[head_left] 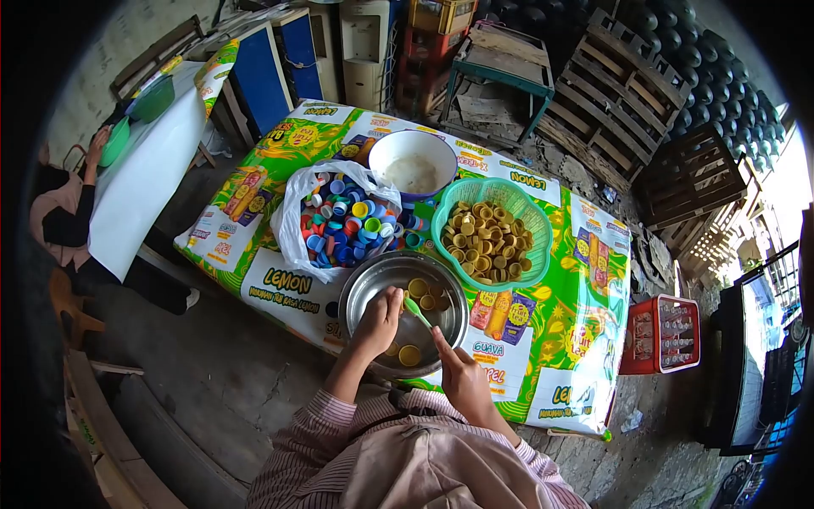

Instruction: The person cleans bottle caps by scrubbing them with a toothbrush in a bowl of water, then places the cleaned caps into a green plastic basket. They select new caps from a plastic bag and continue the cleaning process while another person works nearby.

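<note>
At the near edge of the surface (555, 339), the right hand (462, 373) is closed around a green-handled tool (417, 311). The left hand (379, 322) has its fingertips bunched by the tool's head; whether they pinch anything, I cannot tell. Both are over a metal bowl (360, 293) with gold caps (409, 355) inside. Beyond it sit a bag (291, 222) of coloured caps (352, 229) and a green basket (543, 233) of gold caps; a white basin (415, 165) is near the far edge.

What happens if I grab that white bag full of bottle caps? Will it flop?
The bag would probably sag and change shape, since its thin plastic is crumpled. Caps might spill if you tip it, because the top is wide open. It may feel light for its size, since the caps look like small plastic ones.
</note>
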Demonstrator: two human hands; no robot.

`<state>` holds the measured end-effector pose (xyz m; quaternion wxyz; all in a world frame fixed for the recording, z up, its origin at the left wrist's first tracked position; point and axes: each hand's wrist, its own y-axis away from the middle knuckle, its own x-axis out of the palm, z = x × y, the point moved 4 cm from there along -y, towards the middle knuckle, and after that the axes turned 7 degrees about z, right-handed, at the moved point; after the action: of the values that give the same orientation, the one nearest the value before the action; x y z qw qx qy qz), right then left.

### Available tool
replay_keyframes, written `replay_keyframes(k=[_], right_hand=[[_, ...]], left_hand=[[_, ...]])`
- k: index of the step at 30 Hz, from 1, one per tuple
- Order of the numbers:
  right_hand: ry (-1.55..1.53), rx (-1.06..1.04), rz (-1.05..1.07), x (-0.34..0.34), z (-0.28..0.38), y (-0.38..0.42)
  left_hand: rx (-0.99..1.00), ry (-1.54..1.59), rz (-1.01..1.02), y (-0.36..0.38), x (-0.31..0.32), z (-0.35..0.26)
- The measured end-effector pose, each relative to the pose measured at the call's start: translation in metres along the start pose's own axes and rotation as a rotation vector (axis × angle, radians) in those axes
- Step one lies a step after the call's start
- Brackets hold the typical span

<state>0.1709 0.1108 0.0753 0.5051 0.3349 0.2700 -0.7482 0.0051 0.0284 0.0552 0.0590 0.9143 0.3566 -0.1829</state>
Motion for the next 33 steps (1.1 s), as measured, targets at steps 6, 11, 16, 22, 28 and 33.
replay_keyframes(k=[6, 11, 16, 22, 28, 33], right_hand=[[0.017, 0.013, 0.023, -0.011, -0.001, -0.011], [-0.145, 0.010, 0.022, -0.012, 0.000, -0.006], [-0.249, 0.025, -0.030, -0.029, -0.002, -0.007], [-0.022, -0.006, 0.032, -0.028, 0.003, -0.010], [-0.023, 0.057, 0.053, -0.012, 0.000, -0.008], [-0.254, 0.035, 0.019, -0.024, 0.005, -0.007]], left_hand=[[-0.074, 0.003, 0.047, -0.003, 0.000, -0.003], [0.064, -0.075, -0.023, -0.009, -0.001, -0.008], [-0.026, -0.021, 0.047, -0.009, -0.002, -0.014], [0.044, -0.006, 0.055, -0.010, -0.003, -0.018], [0.108, 0.004, 0.076, -0.012, -0.004, -0.011], [0.174, -0.028, 0.033, -0.011, -0.009, -0.017]])
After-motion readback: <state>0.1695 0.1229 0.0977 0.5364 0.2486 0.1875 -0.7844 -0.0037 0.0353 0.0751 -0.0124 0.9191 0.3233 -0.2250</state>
